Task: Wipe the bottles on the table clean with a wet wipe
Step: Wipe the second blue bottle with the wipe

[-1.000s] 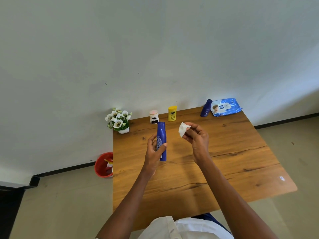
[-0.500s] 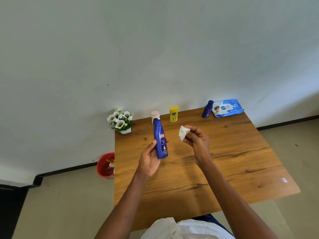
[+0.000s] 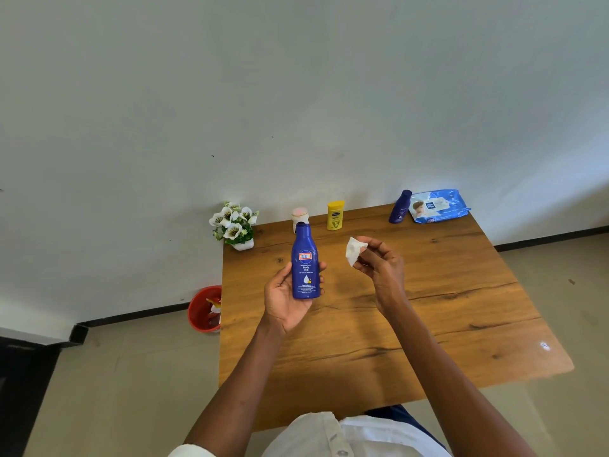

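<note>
Two hands are raised above the middle of the tabletop. The left hand holds the blue bottle from below, with the thumb on one side and the fingers curled round the other, and the label faces the person. A second ago this bottle was seen more from the side, gripped near its lower end; now it is turned so the front shows and it lies back in the palm, cap pointing to the far edge. The right hand pinches a small folded white wipe between thumb and fingertips, just beside the bottle but not touching it; this hand is almost where it was before.

Along the far edge stand a white bottle with a pink top, partly behind the blue cap, then a yellow bottle. Near the far right corner a second small blue bottle stands just beside the wipe pack. At the far left corner is a flower pot. On the floor left of the table sits a red bin.
</note>
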`<state>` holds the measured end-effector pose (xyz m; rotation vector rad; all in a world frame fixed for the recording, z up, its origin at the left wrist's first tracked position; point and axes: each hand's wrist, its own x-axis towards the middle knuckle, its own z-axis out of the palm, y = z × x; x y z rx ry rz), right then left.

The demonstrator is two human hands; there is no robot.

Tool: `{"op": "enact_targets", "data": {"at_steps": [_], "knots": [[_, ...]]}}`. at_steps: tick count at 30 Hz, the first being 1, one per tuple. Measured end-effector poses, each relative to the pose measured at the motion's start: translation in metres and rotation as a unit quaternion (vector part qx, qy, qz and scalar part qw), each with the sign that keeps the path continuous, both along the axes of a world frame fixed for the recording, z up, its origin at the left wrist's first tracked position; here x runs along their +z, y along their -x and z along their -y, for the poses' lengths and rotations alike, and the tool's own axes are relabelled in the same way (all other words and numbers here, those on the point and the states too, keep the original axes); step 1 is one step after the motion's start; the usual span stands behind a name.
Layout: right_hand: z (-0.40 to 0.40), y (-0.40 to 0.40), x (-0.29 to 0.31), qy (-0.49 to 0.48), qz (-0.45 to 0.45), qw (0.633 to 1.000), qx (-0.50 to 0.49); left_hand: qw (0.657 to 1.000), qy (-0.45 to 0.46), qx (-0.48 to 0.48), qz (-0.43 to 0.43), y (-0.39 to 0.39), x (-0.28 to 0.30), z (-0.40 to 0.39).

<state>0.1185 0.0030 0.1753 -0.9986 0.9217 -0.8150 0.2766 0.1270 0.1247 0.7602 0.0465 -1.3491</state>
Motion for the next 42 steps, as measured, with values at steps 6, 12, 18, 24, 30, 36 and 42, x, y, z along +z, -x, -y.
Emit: {"op": "enact_targets", "data": {"at_steps": [6,12,18,24,30,36,42], "knots": [[0.0,0.003,0.006,0.0,0.004,1.0,-0.002,1.0,0.002,0.003,0.004,0.005,0.004,0.003],[-0.001,0.007,0.01,0.0,0.014,1.0,-0.01,1.0,0.008,-0.001,0.0,0.008,0.003,0.005],[-0.004,0.009,0.01,0.001,0.016,1.0,-0.01,1.0,0.018,-0.005,-0.007,0.012,0.005,0.007],[-0.002,0.012,0.01,-0.002,0.022,1.0,-0.014,1.0,0.027,-0.001,-0.008,0.012,0.005,0.009],[-0.001,0.01,0.007,0.007,0.024,1.0,-0.004,0.998,0.026,0.04,-0.04,0.008,0.005,0.015],[-0.009,0.002,-0.005,0.187,-0.117,0.972,0.076,0.996,0.022,0.072,-0.043,0.005,0.004,0.019],[-0.033,-0.016,-0.023,0.454,-0.195,0.855,0.158,0.995,0.01,0.078,-0.065,0.009,0.008,0.026]]}}
